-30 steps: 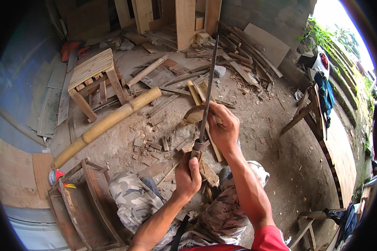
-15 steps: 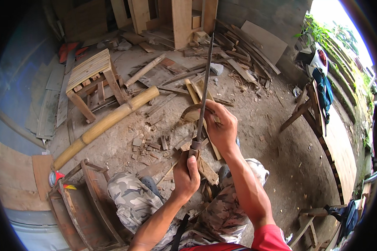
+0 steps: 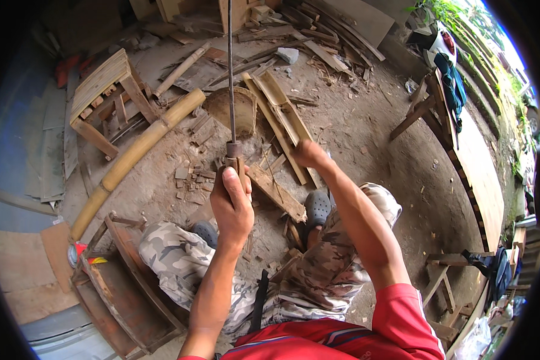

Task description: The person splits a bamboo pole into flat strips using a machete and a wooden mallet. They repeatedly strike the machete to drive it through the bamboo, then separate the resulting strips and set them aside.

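Gripping a long blade (image 3: pixel 230 72) by its wooden handle, the person's left hand (image 3: pixel 232 201) has its fingers wrapped tight, the blade standing upright with its long axis running straight away from the body toward the timber stack. The right hand (image 3: pixel 309 153) reaches to a split bamboo slat (image 3: pixel 282 123) on the dirt; its fingers are hidden. A whole bamboo pole (image 3: pixel 135 153) lies to the left.

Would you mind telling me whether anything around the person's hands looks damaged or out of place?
Yes: broken wood offcuts lie scattered on the dirt just left of the left hand, which grips a long blade's handle. A split bamboo piece lies open by the right hand.
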Motion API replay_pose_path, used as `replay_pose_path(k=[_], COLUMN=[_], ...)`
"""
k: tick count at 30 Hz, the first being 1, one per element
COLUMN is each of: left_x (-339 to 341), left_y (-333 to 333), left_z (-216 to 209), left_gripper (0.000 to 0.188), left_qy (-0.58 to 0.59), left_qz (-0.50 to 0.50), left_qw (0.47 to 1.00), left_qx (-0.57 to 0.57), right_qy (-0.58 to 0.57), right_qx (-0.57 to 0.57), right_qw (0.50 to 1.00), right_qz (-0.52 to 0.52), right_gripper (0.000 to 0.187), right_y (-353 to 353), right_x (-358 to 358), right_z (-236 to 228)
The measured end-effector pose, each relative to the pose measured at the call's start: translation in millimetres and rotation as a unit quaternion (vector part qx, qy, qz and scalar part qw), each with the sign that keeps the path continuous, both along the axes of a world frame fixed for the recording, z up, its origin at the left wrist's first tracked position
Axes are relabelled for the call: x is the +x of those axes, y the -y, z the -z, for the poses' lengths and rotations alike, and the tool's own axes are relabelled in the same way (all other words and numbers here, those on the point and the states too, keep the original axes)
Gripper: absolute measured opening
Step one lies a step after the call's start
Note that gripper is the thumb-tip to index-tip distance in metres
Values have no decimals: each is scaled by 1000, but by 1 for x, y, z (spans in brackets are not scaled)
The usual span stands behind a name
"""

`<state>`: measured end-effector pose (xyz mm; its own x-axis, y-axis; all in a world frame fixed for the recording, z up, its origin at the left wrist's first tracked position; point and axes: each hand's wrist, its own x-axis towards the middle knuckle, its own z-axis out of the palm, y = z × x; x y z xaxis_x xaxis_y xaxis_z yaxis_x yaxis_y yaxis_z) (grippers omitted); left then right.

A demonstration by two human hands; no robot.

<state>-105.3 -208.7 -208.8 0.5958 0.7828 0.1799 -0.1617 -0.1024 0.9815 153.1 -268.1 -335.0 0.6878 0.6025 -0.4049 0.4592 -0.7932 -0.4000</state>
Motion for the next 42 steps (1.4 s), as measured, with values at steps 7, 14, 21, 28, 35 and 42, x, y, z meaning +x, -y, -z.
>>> replay_pose_path(k=[7, 14, 21, 28, 35, 42], left_x=[-5, -12, -3, -9, 11, 22], left_y=[1, -3, 2, -11, -8, -23], left_z=[-2, 10, 15, 9, -19, -33], left_gripper=[48, 54, 52, 50, 48, 51], left_qy=[-2, -19, -23, -52, 0, -12], left_qz=[26, 26, 21, 8, 19, 19], left_qw=[1000, 999, 998, 996, 999, 999], left_qx=[-12, 29, 57, 71, -41, -38], right_qy=[-85, 34, -53, 12, 109, 128], right_qx=[-176, -90, -89, -4, -39, 145], right_qw=[980, 991, 994, 996, 978, 970], right_qz=[-43, 90, -17, -88, -174, 147], right_gripper=[41, 112, 118, 74, 52, 61], right_y=[45, 58, 78, 54, 119, 153], right_x=[-55, -117, -87, -74, 28, 27], right_z=[172, 223, 241, 178, 29, -98])
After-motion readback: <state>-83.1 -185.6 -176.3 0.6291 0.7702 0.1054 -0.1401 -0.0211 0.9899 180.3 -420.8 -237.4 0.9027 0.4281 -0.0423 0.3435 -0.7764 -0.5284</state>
